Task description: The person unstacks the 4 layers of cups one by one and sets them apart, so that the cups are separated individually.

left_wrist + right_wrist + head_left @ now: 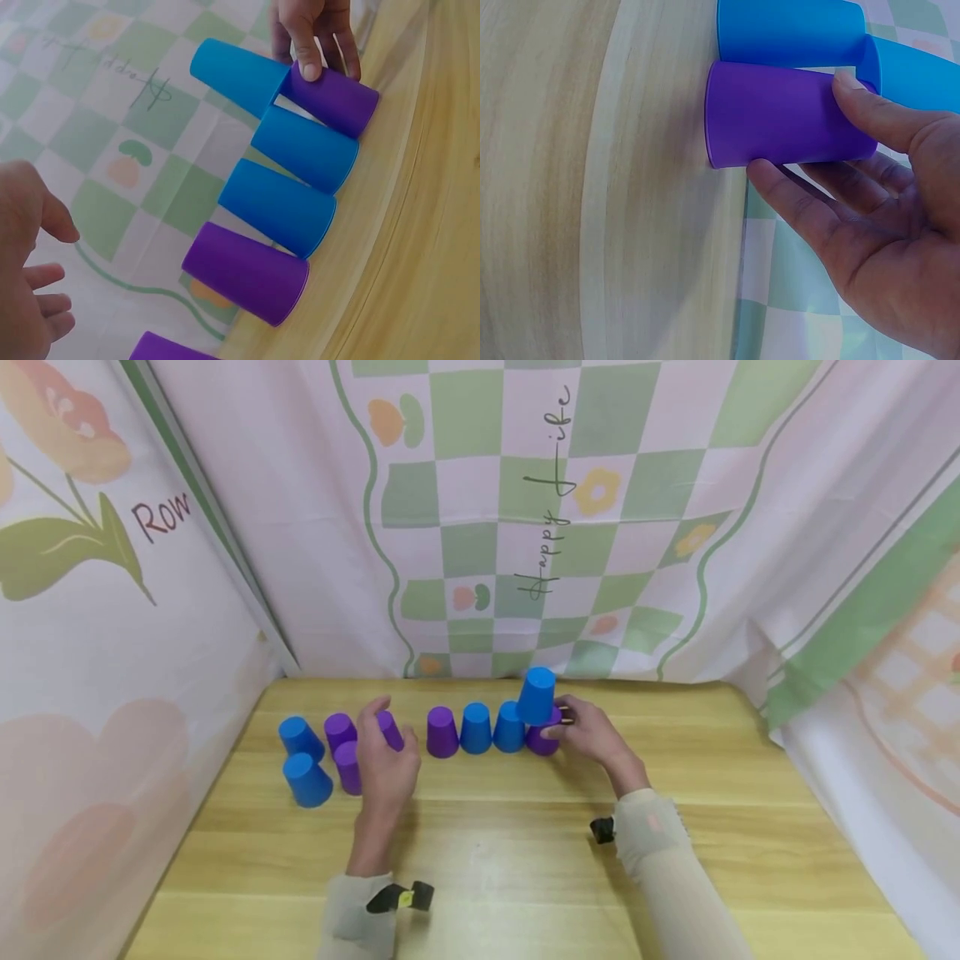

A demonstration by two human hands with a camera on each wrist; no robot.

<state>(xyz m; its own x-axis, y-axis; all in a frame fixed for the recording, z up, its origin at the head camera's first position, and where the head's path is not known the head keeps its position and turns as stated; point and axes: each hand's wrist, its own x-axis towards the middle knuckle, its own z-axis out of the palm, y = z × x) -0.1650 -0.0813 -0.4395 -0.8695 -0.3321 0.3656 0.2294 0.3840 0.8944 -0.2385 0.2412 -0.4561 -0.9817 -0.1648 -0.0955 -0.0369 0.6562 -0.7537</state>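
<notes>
Right hand (592, 732): thumb and fingers round purple cup (780, 116), apparently steadying it; upper blue cup (537, 696) straddles it and neighbouring blue cup (508, 729). Left hand (387, 768): relaxed, empty.

Blue cups (476, 728) and purple cups (442, 732) stand upside down on a yellowish wooden table (517, 877), some side by side.

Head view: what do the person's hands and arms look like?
The left hand and right hand are ungloved. Left sleeve and right sleeve are pale. On the left one are a black strap, a yellow patch and a black block; another black block sits by the right one.
</notes>
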